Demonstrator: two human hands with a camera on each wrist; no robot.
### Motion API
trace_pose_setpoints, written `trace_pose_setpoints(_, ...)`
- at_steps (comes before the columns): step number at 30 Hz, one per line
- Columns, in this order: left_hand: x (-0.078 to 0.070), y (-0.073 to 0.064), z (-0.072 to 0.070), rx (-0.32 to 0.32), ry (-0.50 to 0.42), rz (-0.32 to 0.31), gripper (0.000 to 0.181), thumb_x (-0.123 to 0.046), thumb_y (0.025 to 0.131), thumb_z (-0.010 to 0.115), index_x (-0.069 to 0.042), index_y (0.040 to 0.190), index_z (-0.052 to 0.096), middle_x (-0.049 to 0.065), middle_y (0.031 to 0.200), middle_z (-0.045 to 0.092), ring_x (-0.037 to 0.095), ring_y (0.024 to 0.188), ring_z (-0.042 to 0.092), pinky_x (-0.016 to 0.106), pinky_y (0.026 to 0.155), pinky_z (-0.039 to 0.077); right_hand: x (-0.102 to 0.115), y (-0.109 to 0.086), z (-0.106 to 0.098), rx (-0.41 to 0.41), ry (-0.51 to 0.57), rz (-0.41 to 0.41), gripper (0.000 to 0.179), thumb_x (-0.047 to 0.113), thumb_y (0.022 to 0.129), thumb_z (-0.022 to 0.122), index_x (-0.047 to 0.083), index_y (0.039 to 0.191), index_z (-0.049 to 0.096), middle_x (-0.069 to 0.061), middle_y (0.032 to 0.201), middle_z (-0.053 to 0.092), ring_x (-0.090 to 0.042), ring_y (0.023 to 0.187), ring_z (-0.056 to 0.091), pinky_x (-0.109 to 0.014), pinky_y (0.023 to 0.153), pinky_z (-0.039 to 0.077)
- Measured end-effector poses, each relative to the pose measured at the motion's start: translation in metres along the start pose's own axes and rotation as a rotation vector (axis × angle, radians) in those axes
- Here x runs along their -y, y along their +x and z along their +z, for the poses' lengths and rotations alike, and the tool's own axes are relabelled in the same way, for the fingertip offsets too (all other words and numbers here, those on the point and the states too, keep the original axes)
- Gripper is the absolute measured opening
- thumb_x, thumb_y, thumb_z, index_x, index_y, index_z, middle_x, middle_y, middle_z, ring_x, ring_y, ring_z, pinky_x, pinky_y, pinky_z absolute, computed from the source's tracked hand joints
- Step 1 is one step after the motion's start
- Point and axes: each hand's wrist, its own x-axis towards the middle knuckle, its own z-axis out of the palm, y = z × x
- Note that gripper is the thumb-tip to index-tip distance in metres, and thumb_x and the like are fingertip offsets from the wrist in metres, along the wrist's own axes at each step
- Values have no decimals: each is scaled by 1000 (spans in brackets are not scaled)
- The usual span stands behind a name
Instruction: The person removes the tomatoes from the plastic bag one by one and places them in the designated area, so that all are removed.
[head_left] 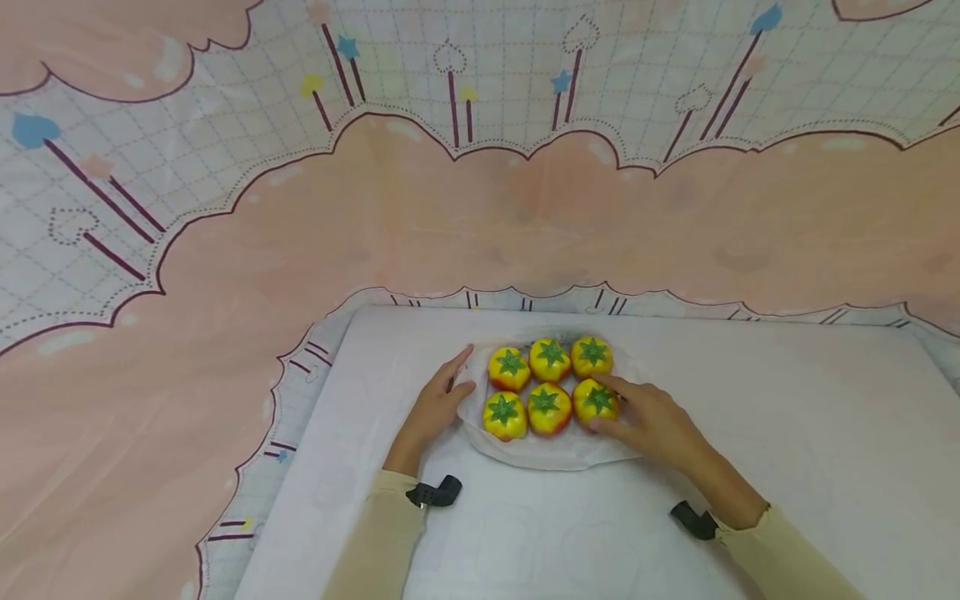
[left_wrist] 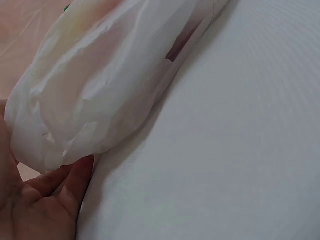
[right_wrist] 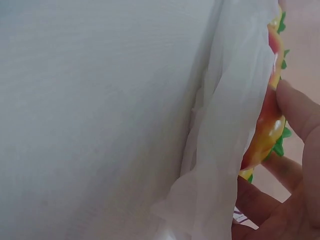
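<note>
Several glossy yellow-and-red tomatoes (head_left: 550, 408) with green star-shaped tops stand in two rows. They sit in a thin white plastic bag (head_left: 525, 452) with its edges folded down around them. My right hand (head_left: 660, 423) has its thumb and fingers around the front right tomato (head_left: 597, 400), which is also seen side-on in the right wrist view. At the bag's left side is my left hand (head_left: 432, 410), thumb and index finger extended. In the left wrist view its fingertips (left_wrist: 82, 172) touch the lower edge of the bag, and the other fingers are partly hidden behind the plastic.
The bag lies on a white table (head_left: 787, 400), toward its far edge. Behind hangs a peach-and-white patterned curtain (head_left: 480, 217), which also runs along the table's left side. A black strap device (head_left: 435, 492) is on each wrist.
</note>
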Motion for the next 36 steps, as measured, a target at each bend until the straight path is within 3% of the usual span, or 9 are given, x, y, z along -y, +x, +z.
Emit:
trace_pose_setpoints(9,1,0,-2,3,13,13,63,-22,99,56,-48,154,38,-1,165,37,26,155,30,52,127,24,-3,1,0,-16,42,-25,72,52,89,73,18,150,53,-16,141,63,-42,123,60,-65,103,48)
trace_pose_setpoints(15,1,0,-2,-3,3,10,63,-22,99,55,-47,155,38,-1,165,37,26,155,29,52,127,24,-5,0,-1,-57,58,-49,70,48,89,75,15,148,55,-16,135,66,-39,120,63,-62,103,50)
trace_pose_setpoints(27,2,0,2,4,-8,25,63,-21,99,56,-46,154,39,1,164,39,27,155,30,53,127,25,-2,-9,-11,-58,79,11,72,50,90,73,14,148,53,-16,122,71,-40,115,64,-64,98,52)
trace_pose_setpoints(36,2,-1,1,4,-14,20,63,-21,99,56,-48,154,40,0,163,40,25,155,31,50,127,25,0,-11,-15,-48,88,38,71,53,90,72,17,148,53,-17,123,71,-41,118,63,-66,99,51)
